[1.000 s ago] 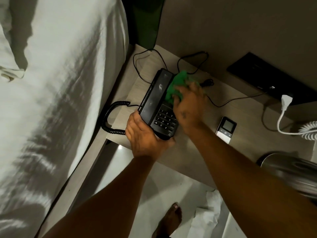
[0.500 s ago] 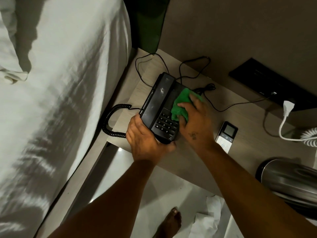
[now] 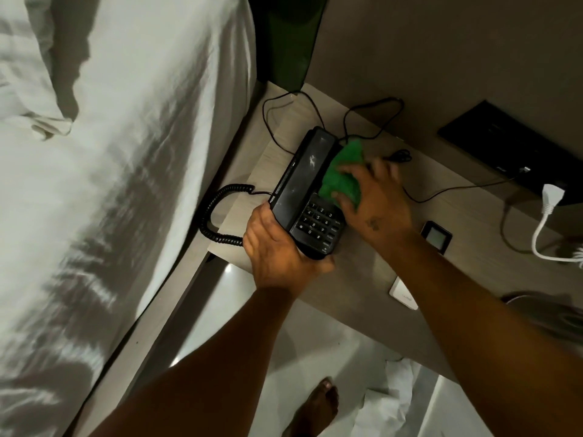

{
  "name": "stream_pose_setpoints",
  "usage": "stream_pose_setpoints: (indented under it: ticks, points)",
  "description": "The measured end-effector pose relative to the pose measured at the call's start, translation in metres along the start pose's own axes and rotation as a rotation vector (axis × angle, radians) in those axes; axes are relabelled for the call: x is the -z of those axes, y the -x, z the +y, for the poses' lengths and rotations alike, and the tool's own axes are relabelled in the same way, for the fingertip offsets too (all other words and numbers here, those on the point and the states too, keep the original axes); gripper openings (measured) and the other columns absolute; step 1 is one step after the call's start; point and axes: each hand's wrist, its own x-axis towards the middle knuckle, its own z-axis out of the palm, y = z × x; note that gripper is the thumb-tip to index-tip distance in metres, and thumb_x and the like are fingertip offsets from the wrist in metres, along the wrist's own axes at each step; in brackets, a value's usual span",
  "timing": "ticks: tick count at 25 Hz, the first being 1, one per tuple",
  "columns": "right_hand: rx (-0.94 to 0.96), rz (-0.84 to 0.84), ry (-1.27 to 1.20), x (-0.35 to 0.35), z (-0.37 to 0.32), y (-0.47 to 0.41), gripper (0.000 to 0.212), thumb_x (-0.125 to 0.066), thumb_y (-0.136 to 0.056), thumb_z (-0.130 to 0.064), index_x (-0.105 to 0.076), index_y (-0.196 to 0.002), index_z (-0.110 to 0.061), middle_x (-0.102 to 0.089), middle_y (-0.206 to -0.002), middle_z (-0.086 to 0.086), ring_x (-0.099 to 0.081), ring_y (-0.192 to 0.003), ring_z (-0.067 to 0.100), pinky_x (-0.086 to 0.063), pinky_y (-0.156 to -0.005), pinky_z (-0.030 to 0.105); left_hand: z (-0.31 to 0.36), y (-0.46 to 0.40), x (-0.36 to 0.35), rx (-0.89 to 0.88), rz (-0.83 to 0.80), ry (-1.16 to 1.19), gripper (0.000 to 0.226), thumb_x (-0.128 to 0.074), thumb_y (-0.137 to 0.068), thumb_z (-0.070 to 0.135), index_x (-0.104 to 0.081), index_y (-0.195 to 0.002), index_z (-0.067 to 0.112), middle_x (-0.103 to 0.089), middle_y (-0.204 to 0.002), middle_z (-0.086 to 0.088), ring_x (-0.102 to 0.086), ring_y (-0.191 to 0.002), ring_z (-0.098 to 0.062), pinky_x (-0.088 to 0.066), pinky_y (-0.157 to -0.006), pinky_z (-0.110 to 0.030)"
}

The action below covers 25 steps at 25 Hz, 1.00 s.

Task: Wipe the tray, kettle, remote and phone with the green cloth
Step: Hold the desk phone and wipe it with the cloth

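Observation:
A black desk phone (image 3: 303,187) with a keypad lies on the wooden bedside table (image 3: 353,269). My left hand (image 3: 277,247) grips its near corner and steadies it. My right hand (image 3: 375,203) presses the bunched green cloth (image 3: 342,173) onto the phone's upper right part, just above the keys. The remote (image 3: 437,236) lies to the right, its screen end showing and its middle hidden behind my right forearm. The steel kettle (image 3: 555,316) shows blurred at the right edge. No tray is visible.
A bed with white sheets (image 3: 110,184) fills the left. The phone's coiled cord (image 3: 217,212) hangs off the table's left edge. Thin black cables (image 3: 372,105) loop behind the phone. A white plug (image 3: 550,198) sits in a black wall panel (image 3: 504,146). My bare foot (image 3: 315,405) stands on the floor.
My right hand has slid the green cloth up the phone, from beside the keypad toward its far end. My left hand keeps its hold on the phone's near corner.

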Motion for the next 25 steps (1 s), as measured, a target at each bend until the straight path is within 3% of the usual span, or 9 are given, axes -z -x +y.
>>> stream_pose_setpoints:
  ticks: [2, 5, 7, 10, 13, 15, 18, 22, 25]
  points:
    - [0.033, -0.013, 0.037, -0.002, -0.006, 0.023, 0.045, -0.070, -0.080, -0.026, -0.055, -0.123, -0.029, -0.046, -0.133, 0.014, -0.040, -0.120, 0.037, -0.051, -0.088, 0.047, 0.003, 0.000, 0.004, 0.002, -0.031, 0.016, 0.146, -0.076, -0.038, 0.073, -0.014, -0.153, 0.007, -0.029, -0.151, -0.012, -0.027, -0.142, -0.031, -0.025, -0.118, -0.051]
    - [-0.038, 0.089, -0.143, 0.009, -0.022, 0.031, 0.043, -0.073, -0.080, -0.022, -0.060, -0.120, -0.026, -0.049, -0.128, 0.015, -0.048, -0.115, 0.033, -0.053, -0.082, 0.041, -0.003, 0.001, 0.013, -0.007, -0.069, 0.066, 0.138, -0.078, -0.048, 0.073, -0.016, -0.153, 0.009, -0.030, -0.154, -0.011, -0.027, -0.144, -0.029, -0.023, -0.120, -0.047]
    - [0.063, 0.173, -0.163, 0.011, -0.041, 0.031, 0.044, -0.075, -0.078, -0.026, -0.061, -0.120, -0.024, -0.050, -0.128, 0.017, -0.050, -0.113, 0.034, -0.049, -0.083, 0.037, -0.017, 0.001, 0.021, -0.013, -0.047, 0.142, 0.115, -0.077, -0.064, 0.067, -0.025, -0.151, 0.013, -0.033, -0.152, -0.008, -0.031, -0.141, -0.027, -0.027, -0.121, -0.046]
    - [0.143, 0.100, -0.012, -0.009, -0.074, 0.030, 0.045, -0.067, -0.079, -0.046, -0.059, -0.120, -0.030, -0.042, -0.143, 0.013, -0.041, -0.126, 0.033, -0.040, -0.098, 0.048, -0.034, 0.000, 0.026, -0.053, 0.069, 0.233, 0.064, -0.074, -0.082, 0.042, -0.051, -0.133, 0.013, -0.049, -0.139, -0.005, -0.045, -0.129, -0.023, -0.040, -0.109, -0.053]
    - [0.056, 0.035, 0.061, -0.035, -0.090, 0.034, 0.049, -0.059, -0.087, -0.045, -0.048, -0.131, -0.027, -0.025, -0.158, 0.011, -0.019, -0.145, 0.030, -0.018, -0.115, 0.056, -0.034, -0.002, 0.026, -0.033, 0.114, 0.335, 0.044, -0.076, -0.082, 0.026, -0.060, -0.121, 0.014, -0.058, -0.126, -0.002, -0.053, -0.118, -0.020, -0.046, -0.100, -0.053]
    - [0.054, 0.022, 0.050, -0.044, -0.089, 0.037, 0.056, -0.057, -0.091, -0.037, -0.036, -0.141, -0.025, -0.013, -0.161, 0.015, -0.006, -0.148, 0.033, -0.013, -0.118, 0.059, -0.035, -0.003, 0.024, -0.037, 0.111, 0.346, 0.040, -0.074, -0.083, 0.028, -0.060, -0.118, 0.016, -0.060, -0.124, -0.001, -0.056, -0.115, -0.021, -0.046, -0.099, -0.054]
    - [0.067, 0.011, 0.101, -0.041, -0.085, 0.024, 0.061, -0.048, -0.094, -0.040, -0.022, -0.148, -0.030, -0.006, -0.160, 0.021, -0.003, -0.147, 0.040, -0.013, -0.116, 0.063, -0.038, -0.003, 0.025, -0.063, 0.086, 0.328, 0.047, -0.072, -0.082, 0.038, -0.061, -0.121, 0.014, -0.062, -0.127, -0.003, -0.058, -0.118, -0.023, -0.044, -0.103, -0.052]
    - [-0.024, -0.004, 0.135, -0.029, -0.081, -0.031, 0.064, -0.043, -0.086, -0.062, -0.035, -0.140, -0.028, -0.010, -0.158, 0.025, -0.005, -0.145, 0.045, -0.010, -0.115, 0.061, -0.037, -0.003, 0.026, -0.060, 0.081, 0.276, 0.053, -0.077, -0.083, 0.040, -0.061, -0.124, 0.011, -0.063, -0.128, -0.006, -0.059, -0.118, -0.025, -0.045, -0.103, -0.048]
    - [-0.041, 0.025, 0.164, -0.026, -0.067, -0.064, 0.063, -0.045, -0.088, -0.061, -0.038, -0.139, -0.024, -0.020, -0.155, 0.027, -0.020, -0.141, 0.046, -0.024, -0.113, 0.059, -0.035, -0.002, 0.027, -0.038, 0.080, 0.283, 0.053, -0.076, -0.085, 0.039, -0.059, -0.126, 0.012, -0.063, -0.127, -0.005, -0.059, -0.119, -0.024, -0.044, -0.105, -0.046]
